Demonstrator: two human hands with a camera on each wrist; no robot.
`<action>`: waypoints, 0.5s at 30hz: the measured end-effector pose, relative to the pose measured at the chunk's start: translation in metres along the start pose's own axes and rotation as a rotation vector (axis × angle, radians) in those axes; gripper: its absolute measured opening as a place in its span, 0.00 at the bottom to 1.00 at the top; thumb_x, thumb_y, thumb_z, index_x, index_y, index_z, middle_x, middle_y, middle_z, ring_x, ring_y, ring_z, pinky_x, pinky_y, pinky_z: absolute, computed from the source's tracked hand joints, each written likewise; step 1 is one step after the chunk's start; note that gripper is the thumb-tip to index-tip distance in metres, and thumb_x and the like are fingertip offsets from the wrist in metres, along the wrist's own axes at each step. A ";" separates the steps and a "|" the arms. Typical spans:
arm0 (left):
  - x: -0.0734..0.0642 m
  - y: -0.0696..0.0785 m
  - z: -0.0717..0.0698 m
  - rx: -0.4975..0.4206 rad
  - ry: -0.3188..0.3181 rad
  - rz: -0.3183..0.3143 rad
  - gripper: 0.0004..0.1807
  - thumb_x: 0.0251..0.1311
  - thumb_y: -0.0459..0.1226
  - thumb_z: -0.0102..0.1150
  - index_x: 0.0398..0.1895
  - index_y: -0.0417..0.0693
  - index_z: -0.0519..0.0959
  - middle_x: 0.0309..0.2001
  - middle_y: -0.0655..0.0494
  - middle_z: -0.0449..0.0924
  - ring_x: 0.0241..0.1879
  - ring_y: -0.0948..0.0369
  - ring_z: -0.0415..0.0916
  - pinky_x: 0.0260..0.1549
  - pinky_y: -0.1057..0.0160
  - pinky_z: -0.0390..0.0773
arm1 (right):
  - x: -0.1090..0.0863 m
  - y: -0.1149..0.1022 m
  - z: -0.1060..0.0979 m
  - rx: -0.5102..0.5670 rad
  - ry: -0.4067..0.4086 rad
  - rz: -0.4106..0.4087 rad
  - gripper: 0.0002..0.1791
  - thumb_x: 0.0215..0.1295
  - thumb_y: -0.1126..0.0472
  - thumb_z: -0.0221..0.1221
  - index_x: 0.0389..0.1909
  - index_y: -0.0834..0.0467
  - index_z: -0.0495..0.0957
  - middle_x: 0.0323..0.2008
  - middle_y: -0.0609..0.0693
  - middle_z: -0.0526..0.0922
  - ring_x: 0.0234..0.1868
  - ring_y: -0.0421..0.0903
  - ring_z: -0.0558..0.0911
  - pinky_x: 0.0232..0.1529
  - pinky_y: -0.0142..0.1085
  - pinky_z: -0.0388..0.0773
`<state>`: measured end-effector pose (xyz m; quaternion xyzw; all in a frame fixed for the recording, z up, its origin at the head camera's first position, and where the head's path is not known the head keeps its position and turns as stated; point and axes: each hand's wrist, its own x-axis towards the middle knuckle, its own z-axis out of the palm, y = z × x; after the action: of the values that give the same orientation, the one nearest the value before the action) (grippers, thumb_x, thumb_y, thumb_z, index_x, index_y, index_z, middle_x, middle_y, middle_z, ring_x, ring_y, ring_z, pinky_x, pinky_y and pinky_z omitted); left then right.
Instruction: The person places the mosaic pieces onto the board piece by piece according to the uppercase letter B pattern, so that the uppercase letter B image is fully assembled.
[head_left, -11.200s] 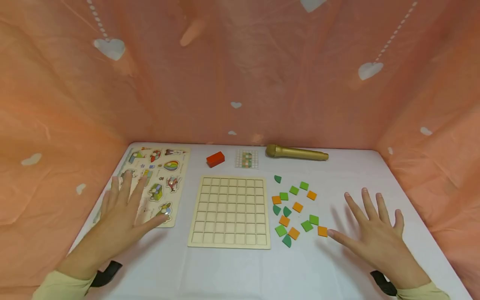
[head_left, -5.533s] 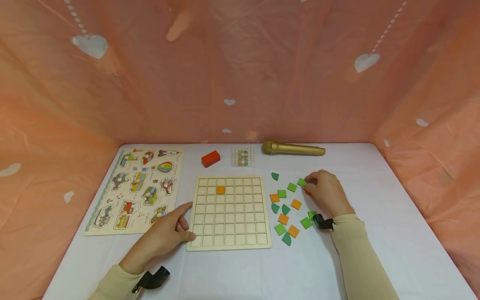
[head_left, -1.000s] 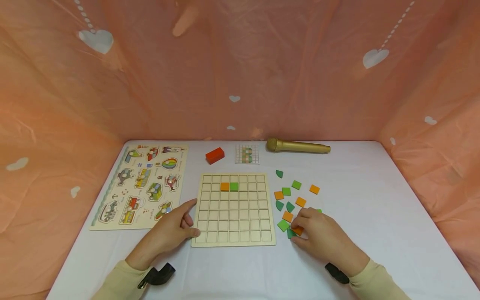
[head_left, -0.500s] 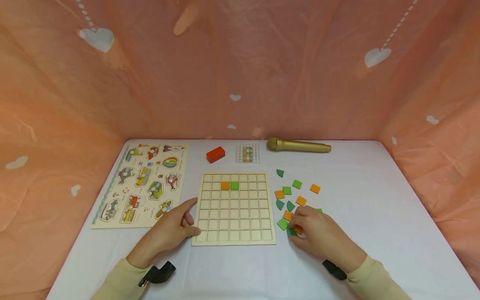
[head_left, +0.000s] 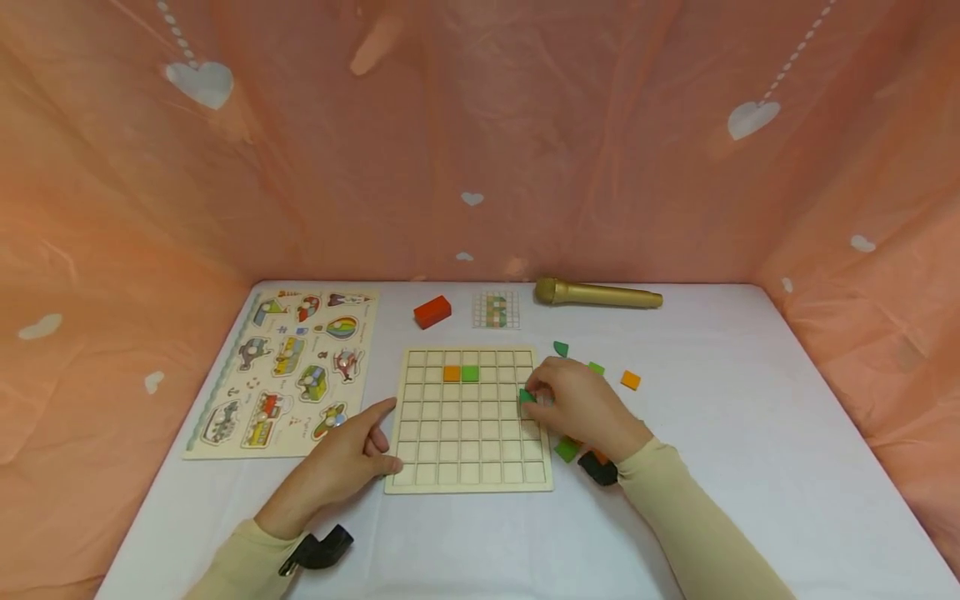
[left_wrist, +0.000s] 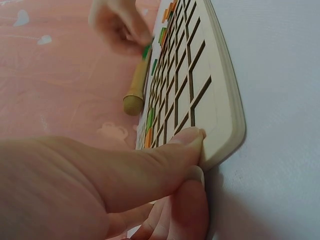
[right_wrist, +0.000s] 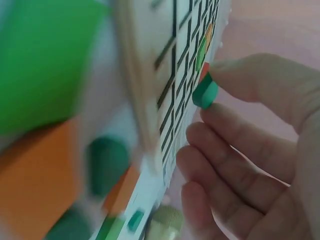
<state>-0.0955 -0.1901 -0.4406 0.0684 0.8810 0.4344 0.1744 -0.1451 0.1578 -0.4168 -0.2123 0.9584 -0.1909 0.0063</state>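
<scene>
In the head view my right hand (head_left: 581, 407) pinches a dark green quarter-circle tile (head_left: 527, 397) between thumb and forefinger, over the right side of the wooden grid board (head_left: 468, 433). The right wrist view shows this tile (right_wrist: 205, 94) between the fingertips. My left hand (head_left: 333, 458) rests at the board's left edge, forefinger and thumb spread apart; its thumb (left_wrist: 150, 170) lies on the board's edge in the left wrist view. An orange square (head_left: 452, 373) and a light green square (head_left: 470, 373) sit side by side in the board's second row.
Loose tiles lie right of the board, partly hidden by my right hand, including an orange square (head_left: 631, 380). Behind the board are a red block (head_left: 432, 312), a pattern card (head_left: 497, 310) and a gold microphone (head_left: 598, 294). A picture puzzle (head_left: 285, 375) lies left.
My right hand has picked up a green quarter-circle tile from the loose pieces and carried it up and left over the board. My left hand stays at the edge. Earlier, the two squares were placed.
</scene>
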 end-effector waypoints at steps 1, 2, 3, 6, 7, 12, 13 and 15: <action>0.000 0.000 0.000 0.003 0.002 0.003 0.49 0.58 0.33 0.79 0.82 0.38 0.64 0.39 0.53 0.77 0.33 0.61 0.72 0.35 0.67 0.71 | 0.008 -0.002 0.001 0.003 -0.001 0.001 0.11 0.63 0.52 0.76 0.39 0.53 0.89 0.36 0.43 0.85 0.36 0.39 0.78 0.41 0.36 0.80; 0.001 0.000 -0.001 0.007 0.005 0.005 0.49 0.58 0.33 0.79 0.82 0.38 0.64 0.39 0.53 0.77 0.33 0.61 0.73 0.35 0.67 0.71 | 0.015 -0.005 0.002 -0.001 -0.003 -0.001 0.10 0.64 0.52 0.76 0.40 0.53 0.89 0.36 0.43 0.85 0.36 0.39 0.78 0.42 0.37 0.81; 0.001 0.001 -0.001 0.011 0.007 0.008 0.49 0.58 0.33 0.79 0.82 0.38 0.64 0.39 0.53 0.78 0.33 0.61 0.73 0.35 0.67 0.71 | 0.023 -0.007 0.003 -0.007 -0.004 -0.005 0.10 0.64 0.52 0.75 0.40 0.54 0.90 0.37 0.43 0.86 0.37 0.40 0.79 0.43 0.38 0.82; 0.002 0.002 -0.003 0.019 0.018 0.021 0.50 0.58 0.33 0.79 0.82 0.38 0.64 0.39 0.53 0.78 0.33 0.61 0.73 0.35 0.67 0.71 | 0.040 -0.015 0.005 -0.013 -0.018 -0.013 0.11 0.66 0.52 0.74 0.42 0.55 0.90 0.38 0.44 0.86 0.38 0.41 0.80 0.45 0.41 0.84; 0.001 0.002 -0.003 0.018 0.021 0.017 0.50 0.57 0.33 0.79 0.82 0.38 0.64 0.39 0.53 0.77 0.33 0.61 0.73 0.35 0.67 0.71 | 0.045 -0.018 0.006 -0.014 -0.027 -0.014 0.11 0.66 0.52 0.73 0.43 0.55 0.90 0.38 0.45 0.86 0.38 0.42 0.81 0.46 0.41 0.84; -0.001 0.001 -0.001 0.007 0.017 0.000 0.50 0.57 0.33 0.80 0.82 0.38 0.64 0.39 0.53 0.77 0.34 0.61 0.72 0.34 0.67 0.71 | 0.059 -0.024 0.010 -0.024 -0.079 -0.018 0.11 0.68 0.54 0.72 0.45 0.56 0.90 0.40 0.47 0.86 0.41 0.44 0.83 0.49 0.43 0.84; -0.001 0.001 0.000 0.004 0.016 -0.008 0.50 0.57 0.33 0.80 0.82 0.38 0.64 0.38 0.53 0.77 0.34 0.61 0.72 0.34 0.67 0.71 | 0.061 -0.024 0.011 -0.027 -0.085 -0.023 0.11 0.68 0.54 0.72 0.45 0.56 0.90 0.40 0.47 0.87 0.42 0.44 0.83 0.50 0.43 0.84; -0.001 0.000 0.000 0.003 0.021 -0.008 0.50 0.57 0.33 0.80 0.82 0.38 0.65 0.38 0.53 0.77 0.34 0.61 0.72 0.34 0.67 0.71 | 0.065 -0.024 0.013 -0.026 -0.090 -0.030 0.10 0.68 0.55 0.72 0.44 0.56 0.90 0.40 0.47 0.87 0.43 0.45 0.85 0.51 0.44 0.85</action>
<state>-0.0942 -0.1901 -0.4400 0.0605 0.8836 0.4332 0.1669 -0.1929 0.1061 -0.4154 -0.2352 0.9562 -0.1687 0.0436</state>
